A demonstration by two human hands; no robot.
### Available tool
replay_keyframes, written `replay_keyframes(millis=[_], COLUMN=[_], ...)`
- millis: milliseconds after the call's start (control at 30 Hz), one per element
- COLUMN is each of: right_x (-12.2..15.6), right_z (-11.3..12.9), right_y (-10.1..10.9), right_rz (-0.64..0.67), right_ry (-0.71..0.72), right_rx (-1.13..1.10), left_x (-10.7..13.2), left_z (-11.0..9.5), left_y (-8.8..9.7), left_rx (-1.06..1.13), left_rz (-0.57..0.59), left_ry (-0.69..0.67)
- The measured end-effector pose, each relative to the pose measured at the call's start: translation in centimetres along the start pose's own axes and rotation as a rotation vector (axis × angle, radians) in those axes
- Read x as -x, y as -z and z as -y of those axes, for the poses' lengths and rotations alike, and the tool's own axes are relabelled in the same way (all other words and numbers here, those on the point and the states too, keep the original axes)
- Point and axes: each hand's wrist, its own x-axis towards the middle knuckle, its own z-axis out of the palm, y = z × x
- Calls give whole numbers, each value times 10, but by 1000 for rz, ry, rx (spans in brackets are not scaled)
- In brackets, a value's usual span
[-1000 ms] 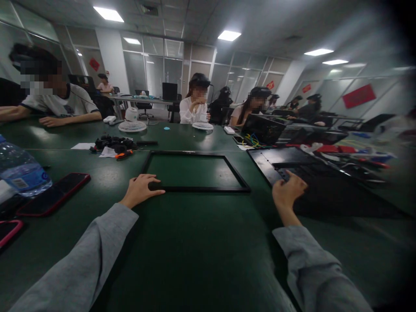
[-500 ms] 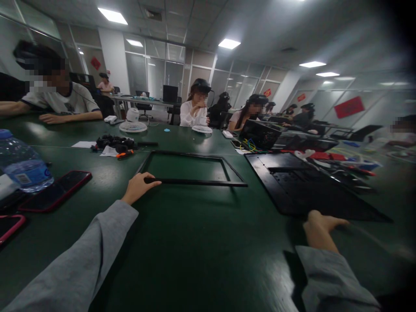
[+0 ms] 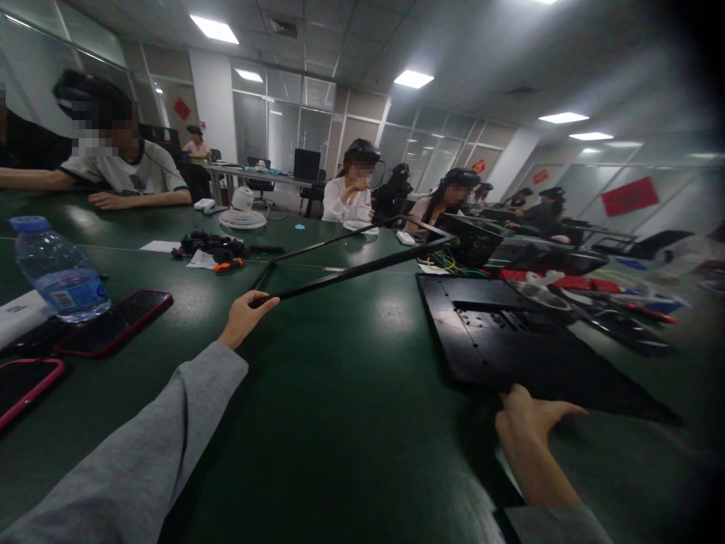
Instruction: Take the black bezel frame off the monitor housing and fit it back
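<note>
My left hand (image 3: 243, 321) pinches a thin black rectangular frame (image 3: 351, 271) at its near left corner, thumb over the bar. The frame is off the table and tilted, its right end higher than its left. At the near edge of a flat black panel (image 3: 510, 359), my right hand (image 3: 529, 431) grips with the fingers partly hidden beneath and the thumb out along the edge. The panel has a recessed slot and small fittings on its upper face. Its near edge looks slightly raised above the green table (image 3: 351, 423).
On the left are a water bottle (image 3: 71, 279), a red-edged phone (image 3: 116, 323) and a pink-edged phone (image 3: 34, 397). Black cables (image 3: 209, 245) lie further back near a white fan (image 3: 242, 217). Tools and coloured wires (image 3: 445, 259) crowd beyond the panel. Several people sit across the table.
The frame's right end has risen, tilting it in my left hand. My right hand has taken the panel's near edge, and the panel has shifted left and toward me. The view has turned slightly left.
</note>
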Motion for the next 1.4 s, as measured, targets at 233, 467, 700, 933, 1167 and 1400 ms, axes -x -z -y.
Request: replay_keyframes(millis=[233,467,700,933,1167,1400], right_x=[32,-9,-63,-75,-88,-86], right_z=[13,35,53,79,38,-7], right_y=[-42,-97,-152,-124,-127,-148], right_rz=[102,607,266,818,501,242], right_ry=[-174,-294,-22,7,206,519], right_rx=[-266,-305,-230,-371,171,370], left_x=[4,11,18,26,34,38], left_z=[-6,-14,-20,-33,-31,-30], left_y=[-1,-6,-1,0,-5,-9], left_rx=[6,-114,-234,-341,-367,-483], left_rz=[-50,-88,-109,-68,33,128], left_ry=[-46,-183,-269,-294,-324,-335])
